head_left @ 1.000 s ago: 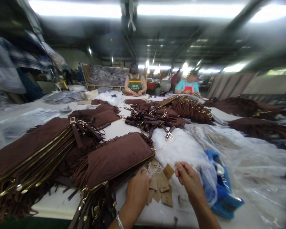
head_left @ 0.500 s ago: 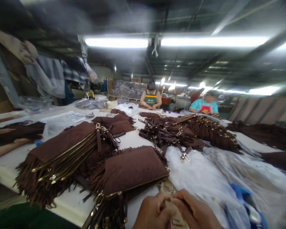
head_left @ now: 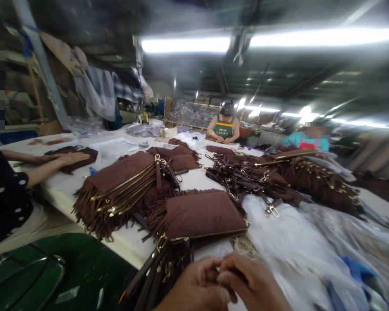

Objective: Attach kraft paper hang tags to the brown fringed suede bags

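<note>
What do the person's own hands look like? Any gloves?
The left hand and right hand are bare: no gloves, and no sleeves in sight. The picture's lower edge cuts them off, so anything worn higher up can't be seen.

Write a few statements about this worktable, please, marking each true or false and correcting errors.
1. The bare left hand and bare right hand are close together, nearer the camera than a brown fringed fabric bag. True.
2. That bag is trimmed in silver. False: the zip is gold-coloured.
3. A co-worker across the white table wears a green apron. True.
4. Another co-worker, at the picture's left, rests an outstretched hand on dark brown material. True.
5. That co-worker wears red. False: the top is black, white-dotted.
</note>
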A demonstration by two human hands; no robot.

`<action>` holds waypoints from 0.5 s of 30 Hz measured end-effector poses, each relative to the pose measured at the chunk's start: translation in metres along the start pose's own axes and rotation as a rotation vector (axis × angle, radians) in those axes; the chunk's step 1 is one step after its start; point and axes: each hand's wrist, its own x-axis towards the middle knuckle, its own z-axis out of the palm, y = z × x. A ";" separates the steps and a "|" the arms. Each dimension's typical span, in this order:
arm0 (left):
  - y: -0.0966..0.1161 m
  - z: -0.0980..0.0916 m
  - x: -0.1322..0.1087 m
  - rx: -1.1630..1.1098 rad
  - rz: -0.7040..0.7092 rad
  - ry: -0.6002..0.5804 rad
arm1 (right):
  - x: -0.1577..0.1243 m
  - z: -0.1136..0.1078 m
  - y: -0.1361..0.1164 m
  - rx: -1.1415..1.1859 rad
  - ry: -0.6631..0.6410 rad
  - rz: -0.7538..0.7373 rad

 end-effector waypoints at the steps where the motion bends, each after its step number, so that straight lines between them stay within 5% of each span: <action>1: 0.001 0.000 -0.002 -0.032 -0.020 0.034 | 0.004 0.002 -0.007 0.003 -0.002 0.007; 6: -0.004 -0.010 -0.015 0.081 -0.106 0.245 | 0.024 0.006 -0.015 0.130 0.023 0.076; 15: -0.031 -0.038 -0.024 -0.119 -0.039 0.285 | 0.017 0.035 0.019 0.309 0.298 0.275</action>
